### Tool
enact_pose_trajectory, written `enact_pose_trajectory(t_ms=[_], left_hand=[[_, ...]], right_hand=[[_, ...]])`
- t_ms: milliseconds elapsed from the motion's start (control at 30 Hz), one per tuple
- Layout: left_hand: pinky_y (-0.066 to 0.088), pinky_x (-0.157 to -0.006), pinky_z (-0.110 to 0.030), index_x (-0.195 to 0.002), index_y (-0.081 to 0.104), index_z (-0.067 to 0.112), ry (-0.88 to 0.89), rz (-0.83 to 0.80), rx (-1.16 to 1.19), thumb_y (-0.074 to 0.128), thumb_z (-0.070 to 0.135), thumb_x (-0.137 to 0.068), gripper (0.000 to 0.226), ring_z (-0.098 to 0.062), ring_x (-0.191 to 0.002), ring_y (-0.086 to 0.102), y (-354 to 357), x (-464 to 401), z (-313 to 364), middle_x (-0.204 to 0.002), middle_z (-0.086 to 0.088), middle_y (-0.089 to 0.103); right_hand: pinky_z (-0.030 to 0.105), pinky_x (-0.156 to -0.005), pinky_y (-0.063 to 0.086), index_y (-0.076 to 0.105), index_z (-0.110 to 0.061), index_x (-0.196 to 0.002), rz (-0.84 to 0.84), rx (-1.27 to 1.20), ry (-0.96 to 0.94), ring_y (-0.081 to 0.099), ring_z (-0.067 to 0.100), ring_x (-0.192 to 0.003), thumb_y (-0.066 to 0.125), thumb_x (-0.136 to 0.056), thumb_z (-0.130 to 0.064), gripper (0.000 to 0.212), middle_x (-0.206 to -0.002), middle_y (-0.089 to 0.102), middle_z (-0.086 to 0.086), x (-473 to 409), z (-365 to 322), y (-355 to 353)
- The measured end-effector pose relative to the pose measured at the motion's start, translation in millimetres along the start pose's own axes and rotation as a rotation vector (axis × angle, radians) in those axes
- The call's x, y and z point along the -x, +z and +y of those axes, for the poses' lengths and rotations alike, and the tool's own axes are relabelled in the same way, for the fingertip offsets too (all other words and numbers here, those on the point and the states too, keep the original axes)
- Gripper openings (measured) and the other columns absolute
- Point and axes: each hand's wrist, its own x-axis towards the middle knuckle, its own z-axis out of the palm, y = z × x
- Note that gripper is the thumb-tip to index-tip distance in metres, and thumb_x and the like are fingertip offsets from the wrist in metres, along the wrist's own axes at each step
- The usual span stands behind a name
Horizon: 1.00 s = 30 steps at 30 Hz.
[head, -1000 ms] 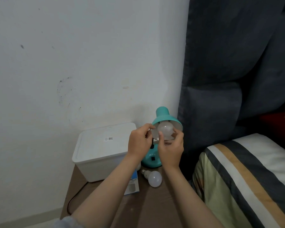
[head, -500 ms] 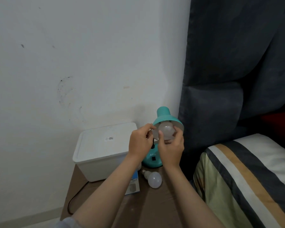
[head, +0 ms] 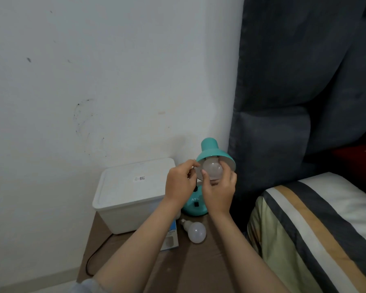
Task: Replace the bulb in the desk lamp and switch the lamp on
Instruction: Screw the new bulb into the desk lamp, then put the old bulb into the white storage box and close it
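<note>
While the right hand [head: 219,192] cups its fingers around a frosted, rounded bulb [head: 213,170] seated in the lamp's shade, the left hand [head: 179,183] pinches the rim of that glossy teal shade [head: 211,152]. Flared like a bell, the shade tilts toward the camera above a domed teal base [head: 194,206] with a black switch. A second matte white bulb [head: 195,232] lies on its side on the brown surface [head: 199,265], near a lidded white plastic box [head: 131,191].
</note>
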Motion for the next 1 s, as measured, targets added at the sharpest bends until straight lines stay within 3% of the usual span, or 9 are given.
enact_pose_trajectory(t_ms=[200,267,367,433,567,700,800,933,1000], left_hand=[[0.052,-0.060,-0.039,-0.091,0.067,0.015,-0.030,-0.037,0.025,0.056,0.001,-0.083,0.020,-0.018,-0.053,0.057,-7,-2,2,-0.054,0.010,0.053],[0.055,-0.073,-0.035,-0.097,0.068,0.016,-0.048,-0.098,0.077,0.057,0.003,-0.084,0.022,-0.013,-0.072,0.065,-13,-1,4,-0.073,0.006,0.067],[0.041,-0.097,-0.014,-0.106,0.066,0.018,-0.084,-0.157,0.102,0.061,0.009,-0.084,0.025,-0.009,-0.113,0.057,-24,7,4,-0.116,0.003,0.065],[0.030,-0.092,0.001,-0.106,0.066,0.017,-0.120,-0.119,0.083,0.062,0.010,-0.084,0.023,-0.007,-0.115,0.053,-35,17,-4,-0.113,0.010,0.060],[0.034,-0.102,-0.022,-0.107,0.064,0.016,-0.224,0.003,-0.044,0.063,0.013,-0.084,0.023,-0.018,-0.123,0.049,-67,42,-39,-0.126,-0.001,0.058],[0.032,-0.105,-0.038,-0.112,0.060,0.019,-0.391,0.085,-0.236,0.068,0.029,-0.081,0.034,-0.027,-0.129,0.039,-106,63,-77,-0.139,-0.011,0.046],[0.027,-0.110,-0.049,-0.125,0.050,0.023,-0.537,0.092,-0.382,0.072,0.052,-0.070,0.066,-0.033,-0.135,0.027,-130,72,-100,-0.146,-0.015,0.032],[0.024,-0.112,-0.048,-0.139,0.032,0.025,-0.735,-0.039,-0.287,0.074,0.067,-0.056,0.103,-0.033,-0.142,0.014,-149,77,-122,-0.153,-0.018,0.011],[0.029,-0.111,-0.046,-0.142,0.029,0.022,-0.760,-0.083,-0.208,0.076,0.065,-0.054,0.109,-0.031,-0.140,0.020,-154,76,-129,-0.152,-0.016,0.015]], right_hand=[[0.002,-0.067,0.038,0.058,-0.008,-0.122,-0.036,0.026,-0.001,0.052,0.004,-0.076,0.076,-0.078,-0.021,0.049,-0.110,0.053,0.016,-5,-8,-8],[-0.001,-0.064,0.038,0.058,-0.008,-0.123,-0.027,0.041,-0.034,0.048,0.004,-0.076,0.075,-0.079,-0.017,0.048,-0.113,0.050,0.016,-3,-10,-11],[0.009,-0.067,0.046,0.056,-0.008,-0.120,0.018,0.020,-0.115,0.051,0.011,-0.080,0.073,-0.080,-0.013,0.044,-0.110,0.046,0.013,8,-10,-15],[0.020,-0.065,0.050,0.058,-0.006,-0.110,-0.005,0.016,-0.255,0.053,0.015,-0.075,0.070,-0.081,-0.008,0.032,-0.100,0.050,0.011,21,-11,-14],[0.031,-0.074,0.051,0.060,-0.006,-0.102,-0.270,-0.008,-0.397,0.057,0.017,-0.084,0.066,-0.081,-0.005,0.022,-0.092,0.059,0.006,46,-15,0],[0.027,-0.093,0.046,0.053,-0.009,-0.121,-0.570,0.078,-0.276,0.048,0.010,-0.105,0.069,-0.082,-0.024,0.044,-0.115,0.054,0.006,49,-23,26],[0.028,-0.104,0.036,0.035,-0.020,-0.139,-0.741,0.158,-0.115,0.034,0.015,-0.124,0.074,-0.072,-0.049,0.082,-0.136,0.036,0.005,41,-23,47],[0.047,-0.113,0.025,0.016,-0.027,-0.148,-0.910,0.305,0.080,0.014,0.031,-0.142,0.080,-0.052,-0.064,0.121,-0.153,0.013,0.010,22,-18,69],[0.050,-0.111,0.032,0.020,-0.024,-0.146,-0.976,0.343,0.116,0.025,0.032,-0.138,0.080,-0.042,-0.071,0.129,-0.148,0.024,0.010,15,-15,78]])
